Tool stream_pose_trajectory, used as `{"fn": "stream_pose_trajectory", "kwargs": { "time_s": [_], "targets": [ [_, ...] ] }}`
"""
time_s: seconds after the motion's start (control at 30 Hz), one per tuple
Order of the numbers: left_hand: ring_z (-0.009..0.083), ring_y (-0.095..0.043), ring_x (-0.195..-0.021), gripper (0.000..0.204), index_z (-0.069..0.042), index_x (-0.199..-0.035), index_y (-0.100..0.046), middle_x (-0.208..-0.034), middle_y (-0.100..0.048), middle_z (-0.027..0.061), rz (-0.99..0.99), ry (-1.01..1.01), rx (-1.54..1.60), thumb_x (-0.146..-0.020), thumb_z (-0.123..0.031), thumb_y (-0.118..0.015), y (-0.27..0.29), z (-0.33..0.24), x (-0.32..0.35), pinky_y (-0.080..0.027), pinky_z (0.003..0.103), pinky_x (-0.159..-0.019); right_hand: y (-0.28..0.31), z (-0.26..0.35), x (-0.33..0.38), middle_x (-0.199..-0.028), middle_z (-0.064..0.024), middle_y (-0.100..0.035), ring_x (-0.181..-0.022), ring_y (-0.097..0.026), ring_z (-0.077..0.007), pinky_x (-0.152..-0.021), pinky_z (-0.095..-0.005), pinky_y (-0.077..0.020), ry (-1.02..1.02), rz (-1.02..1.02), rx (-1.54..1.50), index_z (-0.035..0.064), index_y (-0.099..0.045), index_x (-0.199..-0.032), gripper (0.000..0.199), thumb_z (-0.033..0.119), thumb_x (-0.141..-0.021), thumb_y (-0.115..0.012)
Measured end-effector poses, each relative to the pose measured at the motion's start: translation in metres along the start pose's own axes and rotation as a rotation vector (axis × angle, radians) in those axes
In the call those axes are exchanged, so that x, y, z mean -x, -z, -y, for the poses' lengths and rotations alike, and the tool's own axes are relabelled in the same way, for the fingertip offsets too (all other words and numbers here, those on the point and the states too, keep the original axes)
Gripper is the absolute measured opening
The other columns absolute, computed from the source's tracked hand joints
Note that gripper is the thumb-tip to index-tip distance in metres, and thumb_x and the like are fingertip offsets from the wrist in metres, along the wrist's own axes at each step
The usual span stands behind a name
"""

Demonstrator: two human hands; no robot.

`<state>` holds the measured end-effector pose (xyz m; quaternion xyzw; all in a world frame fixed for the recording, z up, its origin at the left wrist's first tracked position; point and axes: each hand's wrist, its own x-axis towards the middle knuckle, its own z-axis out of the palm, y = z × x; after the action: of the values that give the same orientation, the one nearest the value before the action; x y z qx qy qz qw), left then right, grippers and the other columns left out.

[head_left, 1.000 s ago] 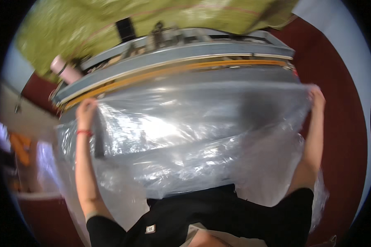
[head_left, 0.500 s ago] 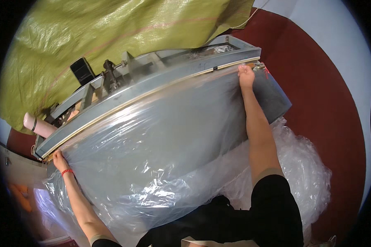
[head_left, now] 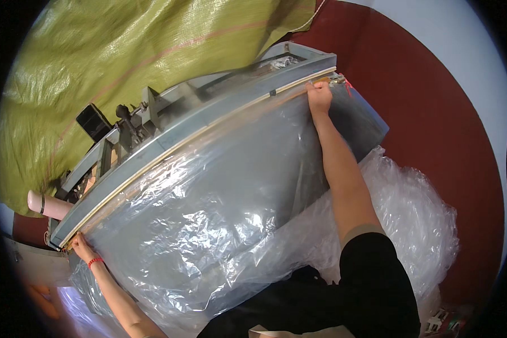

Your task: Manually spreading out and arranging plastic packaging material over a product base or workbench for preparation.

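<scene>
A wide sheet of clear plastic film point(head_left: 231, 174) stretches across a grey surface in front of me. Its far left corner is pinched in my left hand point(head_left: 83, 248), fingers closed, beside the end of a long pale strip point(head_left: 191, 130). My right hand point(head_left: 319, 97) is closed on the film's far right corner, close to the strip's other end. This strip runs along the front of a grey metal frame point(head_left: 169, 135). Between my hands the film lies close to the strip; nearer my body it is loose and wrinkled.
Crumpled clear film point(head_left: 405, 225) heaps at the right over a dark red floor point(head_left: 434, 135). A yellow-green woven sheet point(head_left: 135, 50) covers what lies beyond the frame. A dark phone-like device point(head_left: 93, 122) and a pink cylinder point(head_left: 49, 205) sit at the frame's far left.
The view has turned, so the frame slants more steeply. Both hands keep their grip on the film corners. The film shows more wrinkles across its middle.
</scene>
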<state>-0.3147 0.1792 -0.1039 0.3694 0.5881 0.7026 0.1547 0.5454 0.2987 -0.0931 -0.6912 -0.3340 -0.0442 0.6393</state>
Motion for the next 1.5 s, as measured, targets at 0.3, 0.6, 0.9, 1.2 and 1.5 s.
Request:
{"fn": "stream_pose_trajectory", "kwargs": {
  "time_s": [0.3, 0.6, 0.9, 1.2, 1.5],
  "targets": [
    [0.0071, -0.044, -0.051, 0.016, -0.009, -0.071, -0.051, -0.066, -0.051, -0.001, -0.06, 0.104, 0.029, -0.083, -0.018, -0.047, -0.018, -0.024, 0.017, -0.038, 0.021, -0.044, 0.009, 0.022, 0.004, -0.058, -0.0092, -0.055, -0.046, -0.054, -0.0172, -0.045, -0.0308, -0.0445, -0.188, 0.066, -0.343, 0.0031, -0.047, -0.078, 0.015, 0.017, -0.078, -0.053],
    [0.0123, -0.048, -0.058, 0.009, -0.008, -0.078, -0.046, -0.071, -0.051, 0.0033, -0.068, 0.135, 0.071, -0.084, -0.014, -0.046, -0.022, -0.036, 0.021, -0.043, 0.023, -0.051, 0.014, 0.033, 0.007, -0.055, -0.0076, -0.053, -0.042, -0.051, -0.0152, -0.037, -0.0283, -0.0418, -0.223, 0.082, -0.361, 0.0009, -0.049, -0.081, 0.018, 0.018, -0.085, -0.045],
    [0.003, -0.044, -0.058, 0.009, -0.008, -0.092, -0.055, -0.079, -0.057, -0.0013, 0.229, 0.132, -0.066, -0.084, -0.013, -0.055, -0.026, -0.1, 0.059, -0.037, 0.018, -0.05, 0.033, 0.024, 0.007, -0.064, -0.0043, -0.056, -0.048, -0.05, -0.0092, -0.043, -0.0219, -0.0407, -0.089, 0.187, -0.561, 0.0011, -0.05, -0.086, 0.014, 0.009, -0.08, -0.06],
    [0.0045, -0.046, -0.07, 0.013, -0.004, -0.093, -0.057, -0.078, -0.052, -0.0031, 0.137, 0.111, -0.016, -0.086, -0.015, -0.056, 0.033, -0.057, 0.044, -0.037, 0.018, -0.062, 0.037, 0.027, 0.002, -0.073, -0.0057, -0.057, -0.057, -0.053, -0.0093, -0.05, -0.0202, -0.0445, -0.018, 0.184, -0.722, -0.0003, -0.048, -0.091, 0.022, -0.003, -0.074, -0.062],
    [0.0052, -0.042, -0.065, 0.01, -0.006, -0.082, -0.055, -0.071, -0.049, -0.0033, 0.132, 0.048, 0.06, -0.085, -0.016, -0.058, 0.015, -0.003, 0.0, -0.033, 0.018, -0.06, 0.0, 0.013, 0.013, -0.071, -0.004, -0.055, -0.061, -0.053, -0.0103, -0.056, -0.0231, -0.0452, 0.01, 0.178, -0.546, 0.0022, -0.048, -0.088, 0.024, -0.003, -0.07, -0.063]
  ]
}}
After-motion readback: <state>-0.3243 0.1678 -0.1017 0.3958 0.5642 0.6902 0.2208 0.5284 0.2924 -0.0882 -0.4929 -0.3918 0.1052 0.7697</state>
